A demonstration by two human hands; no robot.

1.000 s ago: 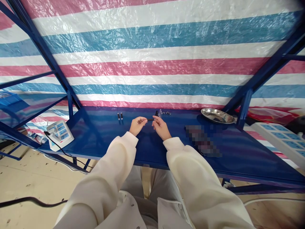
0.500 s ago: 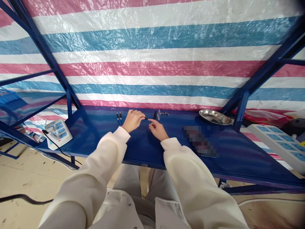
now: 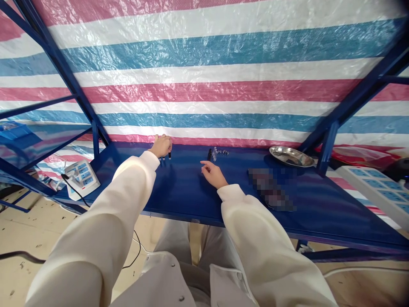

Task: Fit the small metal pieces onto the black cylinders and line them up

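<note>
Left hand (image 3: 161, 146): eleven o'clock, pinching small black cylinder (image 3: 169, 155).
Right hand (image 3: 212, 174): loosely open, on glossy blue metal shelf (image 3: 319, 200).
Writing: white power strip (image 3: 81, 177) labels unreadable.
Backdrop: pink-white-blue striped plastic tarpaulin (image 3: 204, 85).

My left hand (image 3: 161, 146) is on the bench (image 3: 191, 192) at eleven o'clock, near its back edge, with small tubes (image 3: 169, 155) beside its fingers. My right hand (image 3: 213, 174) lies at twelve. Small parts (image 3: 217, 152) sit just behind it, at one. A dish (image 3: 291, 156) sits at two. A power strip (image 3: 80, 177) lies at nine, beyond the bench's left end.
</note>
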